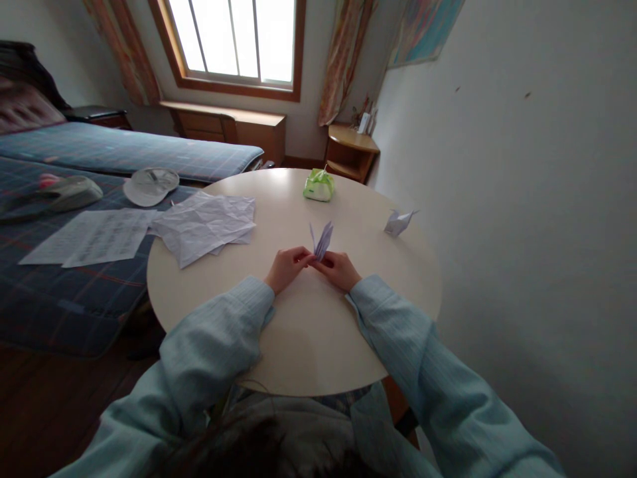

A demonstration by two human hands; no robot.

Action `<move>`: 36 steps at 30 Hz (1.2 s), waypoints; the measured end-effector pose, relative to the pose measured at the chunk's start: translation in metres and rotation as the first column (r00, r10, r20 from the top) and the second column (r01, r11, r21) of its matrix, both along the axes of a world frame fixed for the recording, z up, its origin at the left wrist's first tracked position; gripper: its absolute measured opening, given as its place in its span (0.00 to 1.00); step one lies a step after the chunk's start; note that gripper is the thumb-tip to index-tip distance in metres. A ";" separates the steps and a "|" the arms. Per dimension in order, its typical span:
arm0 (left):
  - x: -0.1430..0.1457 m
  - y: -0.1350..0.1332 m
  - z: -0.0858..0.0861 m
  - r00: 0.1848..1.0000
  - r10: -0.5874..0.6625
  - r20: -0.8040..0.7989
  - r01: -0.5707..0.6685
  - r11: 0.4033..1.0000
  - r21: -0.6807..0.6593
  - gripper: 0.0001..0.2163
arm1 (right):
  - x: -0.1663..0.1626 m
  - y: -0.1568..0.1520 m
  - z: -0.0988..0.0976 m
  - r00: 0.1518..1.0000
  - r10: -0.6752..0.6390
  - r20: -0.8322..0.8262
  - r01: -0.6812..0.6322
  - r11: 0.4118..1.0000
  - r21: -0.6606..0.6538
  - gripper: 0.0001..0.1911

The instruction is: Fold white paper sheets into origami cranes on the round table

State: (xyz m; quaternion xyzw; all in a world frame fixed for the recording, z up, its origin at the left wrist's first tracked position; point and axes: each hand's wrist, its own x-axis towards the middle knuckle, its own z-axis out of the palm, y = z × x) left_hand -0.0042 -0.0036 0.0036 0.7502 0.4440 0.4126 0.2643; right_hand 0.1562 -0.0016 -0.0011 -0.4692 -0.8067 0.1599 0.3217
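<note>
Above the middle of the round white table (318,352), both my hands pinch a small piece of folded paper (324,240). Its narrow layers point up and fan slightly apart. My left hand (291,265) is closed on its lower left edge with thumb and fingertips. From the other side, my right hand (337,269) grips the lower right part. The bottom of the folded paper is hidden by my fingers. A finished-looking folded paper bird (398,224) stands apart on the table, to the right of my hands.
Creased paper sheets (206,222) lie at the table's left edge. A green tissue pack (319,185) stands at the back. Printed sheets (104,236) and a white cap (150,186) rest on the bed (60,299) at left. A wall (527,219) borders the right side.
</note>
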 end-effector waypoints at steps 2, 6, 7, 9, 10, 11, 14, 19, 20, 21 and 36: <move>0.001 -0.001 0.001 0.998 -0.011 0.059 0.012 1.000 -0.008 0.12 | 0.000 0.000 0.000 1.000 0.019 -0.020 -0.019 1.000 -0.015 0.24; 0.002 -0.002 0.002 0.994 -0.013 0.111 0.014 1.000 -0.003 0.12 | 0.000 0.000 0.002 0.997 0.047 -0.060 -0.049 0.998 -0.040 0.19; 0.002 -0.001 0.001 0.994 -0.010 0.112 0.010 1.000 0.001 0.12 | 0.000 0.000 0.002 0.997 0.045 -0.065 -0.048 0.998 -0.044 0.18; 0.001 0.001 -0.001 0.995 0.006 0.099 -0.007 1.000 0.012 0.12 | 0.000 0.000 0.002 0.997 0.029 -0.069 -0.033 0.998 -0.055 0.16; 0.001 0.002 -0.002 0.996 0.018 0.086 -0.020 1.000 0.021 0.12 | 0.000 0.000 0.002 0.997 0.020 -0.070 -0.025 0.998 -0.062 0.15; 0.001 0.002 -0.002 0.997 0.031 0.067 -0.033 0.999 0.032 0.12 | 0.000 0.000 0.002 0.998 0.014 -0.069 -0.018 0.997 -0.068 0.15; 0.001 0.003 -0.002 0.998 0.056 -0.001 -0.056 0.996 0.075 0.09 | 0.000 0.001 0.001 0.998 0.006 -0.057 -0.010 0.997 -0.073 0.12; 0.003 0.000 -0.002 0.995 0.025 -0.097 -0.013 0.992 0.122 0.09 | 0.000 0.000 0.003 1.000 0.015 -0.007 -0.016 0.999 -0.037 0.10; 0.003 0.000 -0.003 0.994 0.013 -0.107 0.001 0.992 0.130 0.08 | 0.000 -0.001 0.003 1.000 0.018 -0.006 -0.018 0.999 -0.031 0.11; 0.004 0.000 -0.004 0.994 -0.001 -0.113 0.017 0.991 0.136 0.08 | 0.000 -0.001 0.004 1.000 0.019 -0.012 -0.020 0.999 -0.030 0.11; 0.004 0.002 -0.006 0.958 -0.245 0.149 0.257 0.964 -0.068 0.10 | 0.002 0.000 0.004 0.987 0.014 -0.160 -0.044 0.981 -0.191 0.12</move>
